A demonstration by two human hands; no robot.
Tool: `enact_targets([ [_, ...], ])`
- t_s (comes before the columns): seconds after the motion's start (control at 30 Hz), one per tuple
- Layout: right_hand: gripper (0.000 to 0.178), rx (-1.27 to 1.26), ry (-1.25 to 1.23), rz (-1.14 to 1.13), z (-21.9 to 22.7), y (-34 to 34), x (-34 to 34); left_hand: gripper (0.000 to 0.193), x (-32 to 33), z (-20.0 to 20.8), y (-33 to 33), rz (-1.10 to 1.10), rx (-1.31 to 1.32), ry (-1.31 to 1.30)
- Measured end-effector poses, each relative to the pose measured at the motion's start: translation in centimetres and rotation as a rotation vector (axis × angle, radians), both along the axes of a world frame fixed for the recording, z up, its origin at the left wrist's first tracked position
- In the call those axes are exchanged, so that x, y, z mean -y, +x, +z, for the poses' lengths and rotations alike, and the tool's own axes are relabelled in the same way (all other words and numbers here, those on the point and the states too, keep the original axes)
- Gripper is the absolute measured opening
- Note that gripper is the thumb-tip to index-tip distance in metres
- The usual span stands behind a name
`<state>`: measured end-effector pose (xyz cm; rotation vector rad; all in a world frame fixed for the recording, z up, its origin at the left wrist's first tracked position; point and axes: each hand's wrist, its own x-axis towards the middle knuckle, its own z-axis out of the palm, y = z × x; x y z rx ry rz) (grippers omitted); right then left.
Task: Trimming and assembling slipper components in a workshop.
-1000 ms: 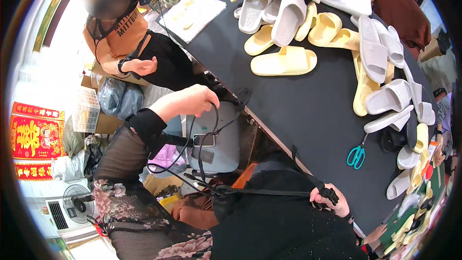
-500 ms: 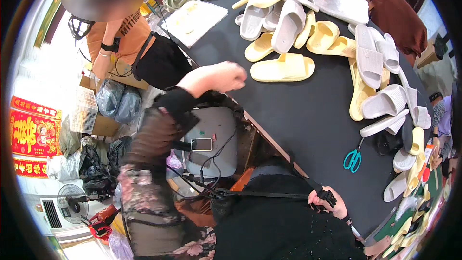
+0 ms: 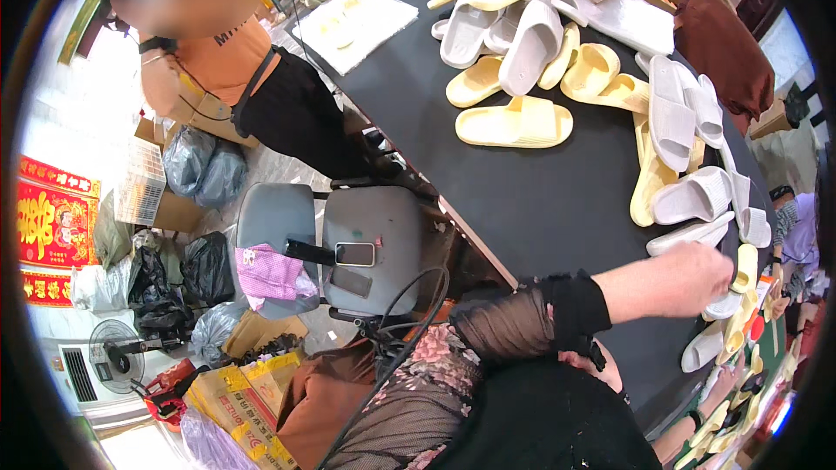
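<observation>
A wide fisheye camera, the left one of a pair on the person's head, looks down and forward. The black top [image 3: 540, 422] and patterned sleeve [image 3: 418, 392] come nearest, at the lower edge. The surface [image 3: 557, 209], a little farther off, spans the middle and right, its slippers [image 3: 529, 124] seen from above. The fan [image 3: 115, 353] lies well off, toward the left rim, where straight edges bend.

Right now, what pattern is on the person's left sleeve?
The left sleeve has pinkish flowers on sheer black, best seen in the head view.
</observation>
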<state>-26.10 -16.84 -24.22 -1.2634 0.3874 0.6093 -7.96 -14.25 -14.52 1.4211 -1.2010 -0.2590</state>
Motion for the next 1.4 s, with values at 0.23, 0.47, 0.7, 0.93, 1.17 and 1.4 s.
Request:
enact_targets([
  [0.23, 0.02, 0.131, -0.135, -0.044, -4.3, -3.0, 1.5, 0.025, -4.9, -6.2, -4.5, -0.144, 0.111, 0.325],
  [0.47, 0.018, -0.138, 0.081, -0.136, 0.5, -0.3, 0.9, 0.04, -11.5, -9.9, -5.6, -0.316, -0.348, 0.765],
  [0.7, 0.025, -0.161, 0.191, -0.127, 1.7, 1.3, 0.5, 0.048, -14.5, -9.0, -5.5, -0.206, -0.305, 0.678],
  [0.93, 0.02, -0.237, 0.569, -0.234, 0.6, 1.3, 2.0, 0.033, -13.1, -8.6, -5.4, -0.13, -0.65, 0.748],
  [1.17, 0.011, -0.121, 0.449, -0.538, 1.9, -0.4, 2.6, 0.026, -10.9, -8.4, -5.7, -0.06, -0.66, 0.766],
  [1.4, 0.01, -0.042, 0.344, -0.644, 0.8, -1.0, 2.7, 0.029, -9.4, -9.3, -6.4, 0.027, -0.434, 0.768],
])
